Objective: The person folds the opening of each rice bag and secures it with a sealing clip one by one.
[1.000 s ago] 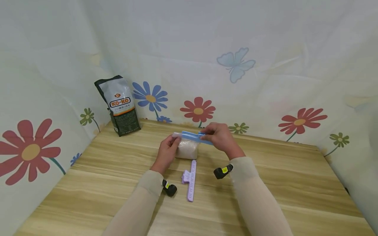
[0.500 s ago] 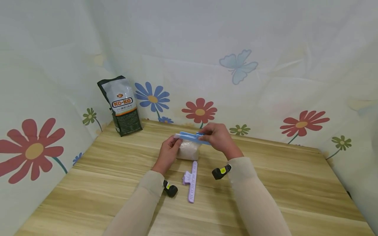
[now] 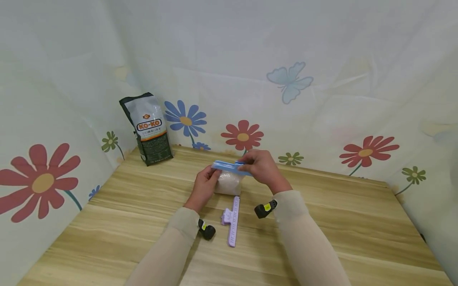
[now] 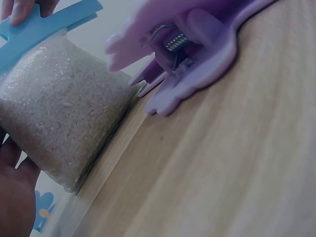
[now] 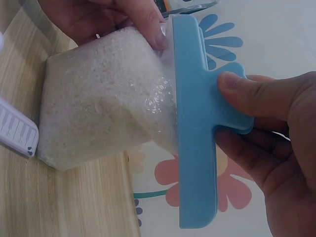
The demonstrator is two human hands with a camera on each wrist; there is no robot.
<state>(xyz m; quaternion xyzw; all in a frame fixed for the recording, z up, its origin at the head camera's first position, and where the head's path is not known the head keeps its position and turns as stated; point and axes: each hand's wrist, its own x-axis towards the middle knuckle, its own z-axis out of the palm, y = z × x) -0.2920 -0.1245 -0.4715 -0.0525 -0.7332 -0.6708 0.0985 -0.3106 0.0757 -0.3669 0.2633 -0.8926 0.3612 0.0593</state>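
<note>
A clear plastic bag of rice (image 5: 98,98) stands on the wooden table in front of me. Across its gathered top lies a blue bag clip (image 5: 195,123), whose long bar reaches past the bag's edge. My right hand (image 3: 262,169) pinches the clip's handle between thumb and fingers. With my left hand (image 3: 205,184) I grip the bag near its top, thumb on the near side, right by the end of the clip. Closer to me a purple bag clip (image 3: 233,222) lies on the table; its spring shows in the left wrist view.
At the back left stands a dark green and silver KO-KO bag (image 3: 148,131). A cloth backdrop (image 3: 229,59) with printed flowers rises behind the wooden table (image 3: 107,238) and on both sides. Each wrist wears a small black camera.
The blue clip has slid left along the bag's top, its end now at my left fingers. My right hand has moved slightly left with it; the left hand keeps its grip.
</note>
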